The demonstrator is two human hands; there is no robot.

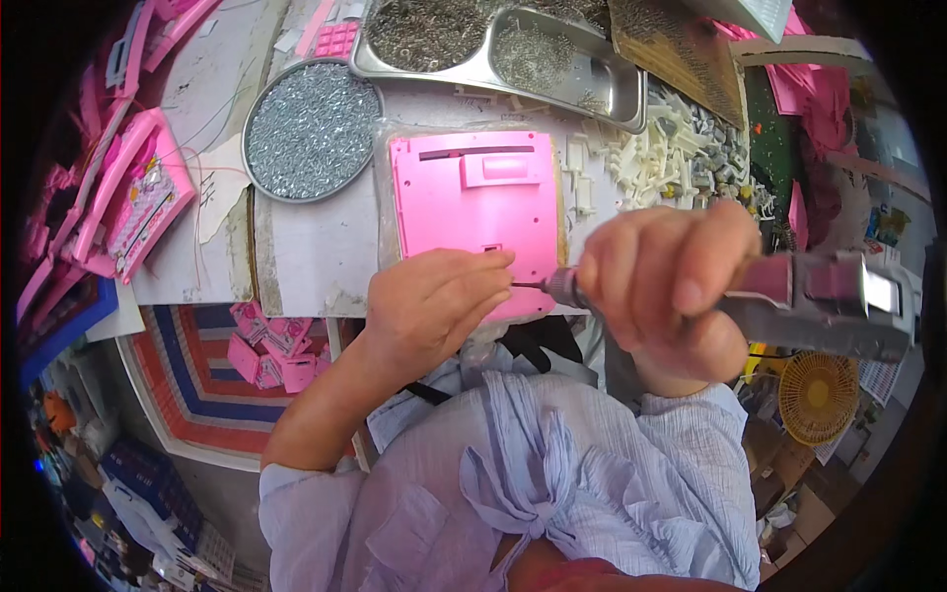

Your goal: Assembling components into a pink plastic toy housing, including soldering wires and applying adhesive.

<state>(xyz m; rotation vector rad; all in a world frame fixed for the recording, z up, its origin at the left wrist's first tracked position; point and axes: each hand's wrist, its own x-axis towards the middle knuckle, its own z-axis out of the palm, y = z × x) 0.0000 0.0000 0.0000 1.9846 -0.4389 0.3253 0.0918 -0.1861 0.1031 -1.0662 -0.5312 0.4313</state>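
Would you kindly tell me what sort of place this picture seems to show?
Probably an assembly workshop: the right hand grips a power screwdriver over a pink plastic casing, with a round dish of small metal pieces and loose white plastic parts nearby.

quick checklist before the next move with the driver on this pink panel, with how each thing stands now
1. Driver in hand: ok, the right hand is wrapped around the grey driver.
2. Panel supported: ok, the pink panel lies on the bench.
3. Fingers clear of the bit: not ok, the left hand has its fingertips right by the tip of the bit.
4. Bit seated in a screw: cannot tell, the fingers hide that spot.
5. Screws nearby: ok, loose screws fill a round dish left of the panel.
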